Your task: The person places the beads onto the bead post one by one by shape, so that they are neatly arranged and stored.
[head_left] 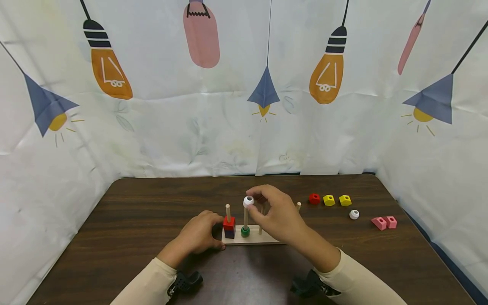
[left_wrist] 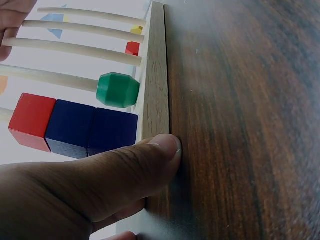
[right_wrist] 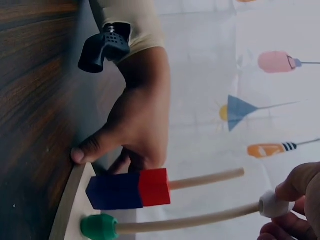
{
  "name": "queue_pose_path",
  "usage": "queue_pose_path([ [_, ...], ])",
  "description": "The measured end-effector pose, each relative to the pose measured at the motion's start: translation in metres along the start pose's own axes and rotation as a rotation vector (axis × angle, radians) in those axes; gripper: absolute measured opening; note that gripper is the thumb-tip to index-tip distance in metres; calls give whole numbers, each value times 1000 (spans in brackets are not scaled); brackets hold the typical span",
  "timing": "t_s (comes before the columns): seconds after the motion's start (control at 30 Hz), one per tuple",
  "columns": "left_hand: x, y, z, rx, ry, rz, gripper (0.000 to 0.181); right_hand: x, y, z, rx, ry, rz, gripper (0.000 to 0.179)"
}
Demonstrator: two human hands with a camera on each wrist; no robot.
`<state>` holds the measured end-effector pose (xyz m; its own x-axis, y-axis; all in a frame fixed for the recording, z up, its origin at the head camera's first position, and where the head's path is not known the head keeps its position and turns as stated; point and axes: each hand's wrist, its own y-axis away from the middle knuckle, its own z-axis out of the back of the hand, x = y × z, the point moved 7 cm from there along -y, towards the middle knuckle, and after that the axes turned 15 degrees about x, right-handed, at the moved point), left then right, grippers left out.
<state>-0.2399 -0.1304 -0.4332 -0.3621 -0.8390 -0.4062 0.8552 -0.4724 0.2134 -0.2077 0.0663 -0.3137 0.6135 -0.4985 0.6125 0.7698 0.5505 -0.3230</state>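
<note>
A wooden peg board (head_left: 251,240) with upright pegs lies on the table. At its left end my left hand (head_left: 200,234) grips the base, the thumb (left_wrist: 162,150) along the front edge. Beside that hand, the first peg carries two dark blue cubes (left_wrist: 92,127) with a red cube (head_left: 229,223) on top. A green bead (head_left: 245,231) sits at the bottom of the second peg. My right hand (head_left: 282,218) pinches a white bead (right_wrist: 271,205) between thumb and fingers at the top of this second peg. The right hand and forearm partly hide the pegs farther right.
Right of the board, a red bead (head_left: 314,199) and two yellow beads (head_left: 337,200) lie in a row near the back. Closer in are another white bead (head_left: 354,214) and two pink blocks (head_left: 385,222). A printed white curtain (head_left: 228,140) surrounds the dark wooden table (head_left: 145,220).
</note>
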Motion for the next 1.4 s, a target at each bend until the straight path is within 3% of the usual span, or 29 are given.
queue_pose_path([
  [0.37,0,1,-1,0,-2,-7,62,-7,-1,-13,6,-33,-83,38],
  [0.57,0,1,-1,-5,0,-16,61,-15,1,-23,5,-84,-85,46],
  [0.83,0,-1,-2,-5,-1,-14,61,-27,6,-35,-28,-137,-76,74],
  [1.07,-1,0,0,-3,-13,-10,61,-44,11,-51,-24,-224,-139,91],
  [1.4,0,-1,0,-4,-20,-12,62,-63,16,-73,22,-255,-166,87],
])
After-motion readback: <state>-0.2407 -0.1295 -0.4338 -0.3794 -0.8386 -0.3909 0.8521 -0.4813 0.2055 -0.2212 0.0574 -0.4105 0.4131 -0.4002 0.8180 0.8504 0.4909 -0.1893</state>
